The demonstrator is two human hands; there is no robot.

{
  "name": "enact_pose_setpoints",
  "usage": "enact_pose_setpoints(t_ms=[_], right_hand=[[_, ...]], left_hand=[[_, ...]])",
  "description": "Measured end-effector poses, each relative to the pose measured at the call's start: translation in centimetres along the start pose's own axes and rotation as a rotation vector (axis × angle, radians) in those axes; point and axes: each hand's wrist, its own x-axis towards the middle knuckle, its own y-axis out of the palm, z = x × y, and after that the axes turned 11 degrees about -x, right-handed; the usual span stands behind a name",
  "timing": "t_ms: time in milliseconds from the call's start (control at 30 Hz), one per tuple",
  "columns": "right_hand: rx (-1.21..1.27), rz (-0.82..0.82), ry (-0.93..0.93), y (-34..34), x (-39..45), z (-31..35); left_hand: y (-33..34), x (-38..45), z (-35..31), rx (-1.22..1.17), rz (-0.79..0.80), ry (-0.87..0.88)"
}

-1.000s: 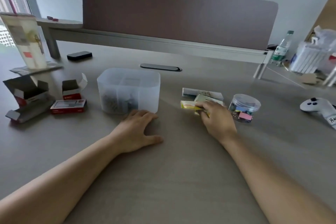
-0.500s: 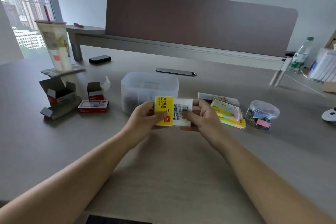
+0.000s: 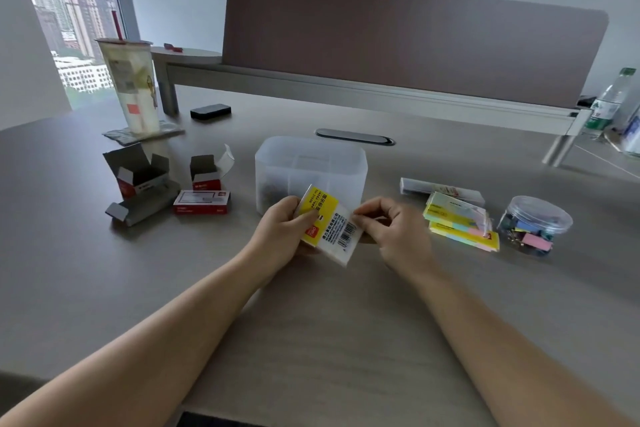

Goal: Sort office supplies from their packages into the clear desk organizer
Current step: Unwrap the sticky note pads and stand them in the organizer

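The small flat plastic-wrapped packet (image 3: 327, 227) has a yellow label with black Chinese characters and a small red logo, both too small to read, beside a white panel with fine print and a barcode. Print on the red-and-white cardboard boxes (image 3: 202, 202) and the clear green-labelled water bottle (image 3: 608, 104) is illegible.

Between the hands, a packet (image 3: 327, 224) shows a yellow label, white backing and a black barcode. Left of the left hand (image 3: 280, 230) lie red-and-white boxes (image 3: 202, 202). Right of the right hand (image 3: 389, 229) sit pastel yellow, green and pink sticky notes (image 3: 460, 225).
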Motion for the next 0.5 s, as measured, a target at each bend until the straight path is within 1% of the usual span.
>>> enact_pose_setpoints(t_ms=[100, 200, 267, 367, 500], right_hand=[[-0.065, 0.009, -0.039, 0.15, 0.1, -0.12], [-0.087, -0.018, -0.063, 0.22, 0.42, -0.27], [-0.097, -0.027, -0.064, 0.1, 0.57, -0.34], [0.011, 0.029, -0.019, -0.08, 0.48, -0.13], [0.084, 0.065, 0.055, -0.18, 0.32, 0.08]], left_hand=[[0.11, 0.02, -0.06, -0.022, -0.023, 0.012], [-0.28, 0.23, -0.34, -0.062, -0.097, 0.044], [-0.51, 0.25, -0.49, -0.093, -0.119, 0.053], [-0.51, 0.02, -0.59, -0.141, -0.087, 0.044], [-0.32, -0.07, -0.54, -0.082, -0.102, 0.101]])
